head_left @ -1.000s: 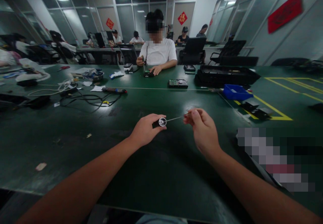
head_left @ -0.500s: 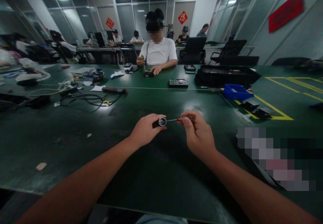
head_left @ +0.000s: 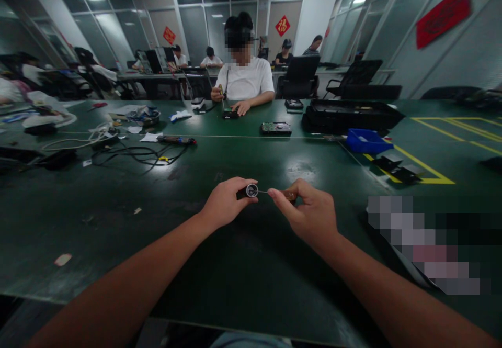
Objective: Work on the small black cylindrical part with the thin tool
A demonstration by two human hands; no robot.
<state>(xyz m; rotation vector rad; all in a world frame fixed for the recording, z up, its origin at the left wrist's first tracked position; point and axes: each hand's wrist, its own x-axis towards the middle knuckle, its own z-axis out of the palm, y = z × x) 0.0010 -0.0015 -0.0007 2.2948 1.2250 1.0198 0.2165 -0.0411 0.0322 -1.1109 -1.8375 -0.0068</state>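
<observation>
Between the thumb and fingers of my left hand (head_left: 223, 201) is a small dark cylindrical part (head_left: 251, 190) with a round, silvery open end. Its exact kind is too small to tell. My right hand (head_left: 314, 209) is closed around the amber handle of a screwdriver (head_left: 289, 195). The thin shaft points left, and its tip reaches the round end of the part; whether it sits inside a screw is hidden. Both hands are above the green table (head_left: 219, 280).
Across the table a person in a white shirt (head_left: 251, 78) works on a small dark device. A hard drive (head_left: 276, 127), a blue bin (head_left: 368, 141) and a long black casing (head_left: 349, 115) lie beyond my hands. Black cables (head_left: 133, 154) lie at left, a blurred-out object (head_left: 423, 248) at right.
My right hand has shifted its grip on the screwdriver: the thumb now stretches forward along the shaft, and the fingers curl round the handle. My left hand keeps its hold.
</observation>
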